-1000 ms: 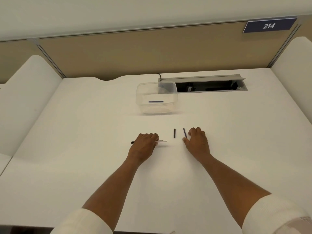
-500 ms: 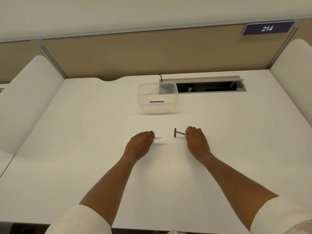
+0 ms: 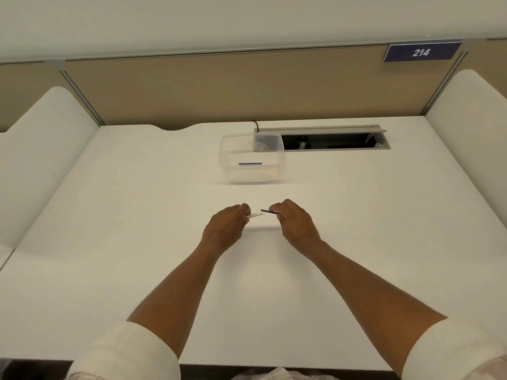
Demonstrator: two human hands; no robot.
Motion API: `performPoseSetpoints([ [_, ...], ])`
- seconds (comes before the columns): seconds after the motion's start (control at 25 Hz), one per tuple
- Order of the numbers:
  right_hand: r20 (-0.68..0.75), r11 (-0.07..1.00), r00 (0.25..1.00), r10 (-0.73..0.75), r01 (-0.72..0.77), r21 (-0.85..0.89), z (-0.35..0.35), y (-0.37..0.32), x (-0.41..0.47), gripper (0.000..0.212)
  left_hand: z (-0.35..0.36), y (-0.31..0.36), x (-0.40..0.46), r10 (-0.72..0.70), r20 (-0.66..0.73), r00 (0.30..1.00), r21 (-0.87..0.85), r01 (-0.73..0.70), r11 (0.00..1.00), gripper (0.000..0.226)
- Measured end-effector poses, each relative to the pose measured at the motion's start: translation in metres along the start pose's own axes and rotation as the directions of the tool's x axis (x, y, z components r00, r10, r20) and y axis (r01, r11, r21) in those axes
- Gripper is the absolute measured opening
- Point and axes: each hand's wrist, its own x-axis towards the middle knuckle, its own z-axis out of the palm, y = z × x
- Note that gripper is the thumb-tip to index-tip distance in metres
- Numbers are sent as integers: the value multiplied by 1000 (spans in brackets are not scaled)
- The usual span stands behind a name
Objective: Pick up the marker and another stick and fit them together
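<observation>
My left hand (image 3: 225, 229) pinches a thin white stick-like piece (image 3: 255, 215) that points right. My right hand (image 3: 295, 222) pinches a short dark stick-like piece (image 3: 268, 211) that points left. The two tips meet between my hands, a little above the white desk (image 3: 137, 242). The far ends of both pieces are hidden in my fingers.
A clear plastic tub (image 3: 251, 157) stands farther back on the desk, with a small blue-and-white strip (image 3: 250, 163) inside it. Behind it is an open cable slot (image 3: 329, 141) in the desk. Beige partition walls and white side panels enclose the desk.
Both hands lifted off the desk and came together. The right hand picked up a dark piece and brought its tip to the white piece in the left hand. No loose dark pieces show on the desk now.
</observation>
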Motion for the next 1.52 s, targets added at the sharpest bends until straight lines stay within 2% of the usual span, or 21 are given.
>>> performPoseSetpoints([
  [0.2,-5,1000,1000,-12,12,-15,-2,-4,-4,25,-3,-3,-4,-18,-15,1000,-11,18,1000,4],
  [0.4,38,1000,999,-11,11,-3,-3,-9,-4,26,-2,-4,-6,2,-3,1000,-5,-2,1000,4],
  [0.56,114,997,993,-31,38,-65,-4,-13,1,24,0,-1,-4,29,-6,1000,-5,-29,1000,4],
  [0.68,136,1000,991,8,-11,22,-6,-19,6,25,1,3,-2,33,-19,999,-35,-34,999,7],
  [0.84,3,993,997,72,-72,90,-15,-13,8,27,-1,0,-1,-4,-59,998,-83,0,997,14],
  [1.12,44,981,982,185,-187,57,-16,3,8,21,-4,-9,2,-104,-75,992,-158,91,983,6],
  [1.52,113,939,932,344,-342,-32,-7,25,13,22,-6,-18,8,-126,-76,989,-167,112,980,11],
])
